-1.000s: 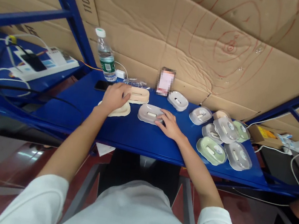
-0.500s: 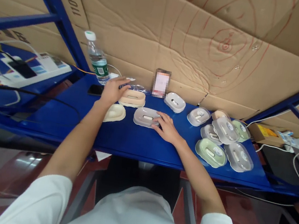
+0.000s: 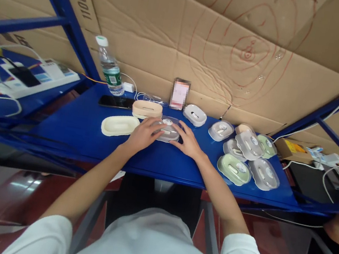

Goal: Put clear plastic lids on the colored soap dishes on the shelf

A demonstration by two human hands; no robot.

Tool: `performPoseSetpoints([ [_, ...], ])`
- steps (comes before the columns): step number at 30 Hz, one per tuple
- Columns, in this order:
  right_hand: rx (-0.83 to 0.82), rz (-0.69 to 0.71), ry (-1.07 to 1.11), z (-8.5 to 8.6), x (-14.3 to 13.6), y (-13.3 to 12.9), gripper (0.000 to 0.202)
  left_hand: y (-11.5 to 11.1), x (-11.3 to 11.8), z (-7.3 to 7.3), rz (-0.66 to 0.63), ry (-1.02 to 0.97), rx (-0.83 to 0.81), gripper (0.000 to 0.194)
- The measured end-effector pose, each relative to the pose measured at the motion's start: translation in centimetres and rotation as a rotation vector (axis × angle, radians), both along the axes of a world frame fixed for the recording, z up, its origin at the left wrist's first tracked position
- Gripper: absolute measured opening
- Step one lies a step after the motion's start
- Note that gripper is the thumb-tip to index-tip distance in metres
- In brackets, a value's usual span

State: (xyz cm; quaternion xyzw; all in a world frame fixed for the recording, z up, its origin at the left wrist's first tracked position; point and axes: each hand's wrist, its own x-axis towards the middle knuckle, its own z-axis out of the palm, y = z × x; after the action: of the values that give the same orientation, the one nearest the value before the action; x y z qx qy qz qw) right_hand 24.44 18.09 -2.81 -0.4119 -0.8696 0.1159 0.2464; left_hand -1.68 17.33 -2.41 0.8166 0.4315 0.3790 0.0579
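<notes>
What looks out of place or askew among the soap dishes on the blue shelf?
On the right, one clear dish lies tilted on top of its neighbours, where the dishes overlap in a loose heap. Both hands, left hand and right hand, touch the grey dish.
</notes>
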Motion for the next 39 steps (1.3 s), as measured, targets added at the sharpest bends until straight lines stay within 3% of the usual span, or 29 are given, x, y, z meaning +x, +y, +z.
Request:
performPoseSetpoints([
  [8, 0.069, -0.022, 0.012, -0.3, 0.1, 0.3, 0.054, 0.4, -0.9, -0.4, -0.029, -0.012, -0.019, 0.036],
  [19, 0.093, -0.024, 0.027, -0.8, -0.2, 0.4, 0.051, 0.8, -1.5, -0.8, -0.019, 0.007, -0.026, 0.047],
  [25, 0.089, -0.016, 0.034, -0.9, -0.1, 0.4, 0.053, 0.8, -1.4, -0.9, -0.020, 0.007, -0.027, 0.043],
  [30, 0.092, 0.000, 0.080, -0.8, -0.1, 0.4, 0.063, 0.8, -1.7, -1.5, -0.046, -0.004, -0.100, 0.054],
  [39, 0.062, -0.020, 0.058, -1.1, -0.1, 0.7, 0.056, 1.0, -1.9, -1.7, -0.063, -0.002, -0.175, 0.060],
])
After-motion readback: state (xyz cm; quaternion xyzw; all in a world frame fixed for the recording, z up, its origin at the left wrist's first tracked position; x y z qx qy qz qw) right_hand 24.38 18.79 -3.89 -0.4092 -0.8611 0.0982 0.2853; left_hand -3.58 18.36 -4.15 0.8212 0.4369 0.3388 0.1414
